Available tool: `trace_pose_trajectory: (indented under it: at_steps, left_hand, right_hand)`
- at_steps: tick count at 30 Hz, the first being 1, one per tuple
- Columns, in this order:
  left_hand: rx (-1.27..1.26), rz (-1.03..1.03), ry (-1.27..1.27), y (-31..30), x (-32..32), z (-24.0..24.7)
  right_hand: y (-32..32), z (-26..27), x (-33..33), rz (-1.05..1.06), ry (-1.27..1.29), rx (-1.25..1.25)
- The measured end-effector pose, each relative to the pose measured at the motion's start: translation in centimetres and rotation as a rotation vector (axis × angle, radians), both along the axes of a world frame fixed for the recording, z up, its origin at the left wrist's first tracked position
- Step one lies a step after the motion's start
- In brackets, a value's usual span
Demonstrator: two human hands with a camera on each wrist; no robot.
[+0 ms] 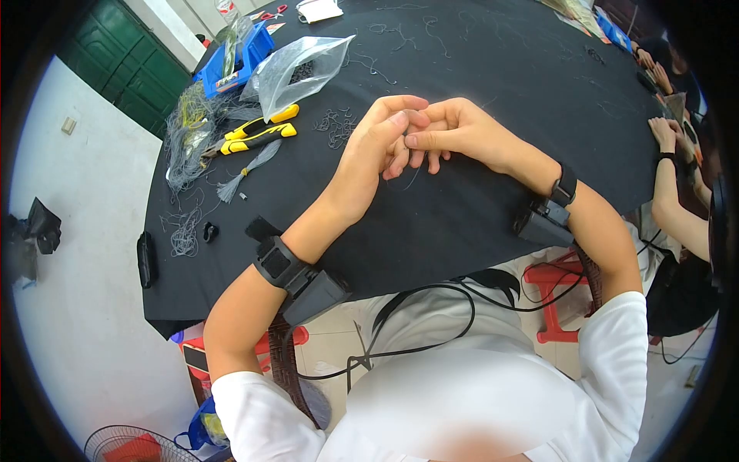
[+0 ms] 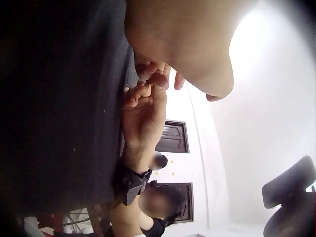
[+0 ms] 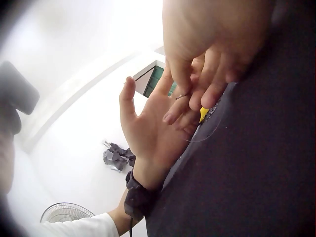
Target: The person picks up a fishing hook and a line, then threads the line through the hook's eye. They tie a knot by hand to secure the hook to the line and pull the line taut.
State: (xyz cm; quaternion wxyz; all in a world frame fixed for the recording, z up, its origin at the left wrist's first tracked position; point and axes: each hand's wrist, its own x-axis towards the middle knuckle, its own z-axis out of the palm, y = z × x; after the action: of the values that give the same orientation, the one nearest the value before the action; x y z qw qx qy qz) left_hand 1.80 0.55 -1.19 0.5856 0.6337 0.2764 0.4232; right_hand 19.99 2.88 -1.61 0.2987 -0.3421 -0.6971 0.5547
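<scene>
Both hands meet above the black-covered table. My right hand point(image 1: 469, 135) pinches a small dark hook point(image 3: 181, 96) between thumb and finger. My left hand point(image 1: 366, 154) is right against it, palm turned up in the right wrist view, thumb held away and the other fingers curled at the right fingertips. A thin, clear fishing line point(image 3: 210, 135) loops out from the left hand's lower fingers; its path between the fingers is hidden. In the left wrist view the right fingertips press together beside the left fingers.
Left of the hands lie small dark hooks point(image 1: 336, 127), yellow-black pliers point(image 1: 258, 138), a tied line bundle point(image 1: 250, 173) and tangled line point(image 1: 188, 131). Behind them are a clear plastic bag point(image 1: 300, 73) and a blue bin point(image 1: 242, 61). Another person's arms point(image 1: 677, 185) are at the right edge.
</scene>
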Motion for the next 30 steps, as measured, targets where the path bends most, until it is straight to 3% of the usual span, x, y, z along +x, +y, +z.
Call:
trace_pose_trajectory:
  at_steps: [7,13,21,24,30]
  left_hand:
    - [-0.013,0.157,-0.052,0.0,-0.1,0.1]
    - [-0.152,0.186,0.098,0.3,-0.3,-0.6]
    - [0.001,0.224,0.107,0.6,-0.4,-1.0]
    - [0.044,0.249,0.129,0.4,-0.4,-0.7]
    - [0.101,0.238,0.162,1.1,-0.8,-1.4]
  right_hand:
    - [0.5,-0.3,0.3,-0.017,0.113,-0.026]
    - [0.4,-0.3,0.2,-0.106,0.147,0.02]
    - [0.3,-0.1,0.3,-0.11,0.169,0.053]
    - [0.3,0.1,0.1,-0.153,0.233,-0.065]
    - [0.5,-0.2,0.3,-0.051,0.173,-0.069]
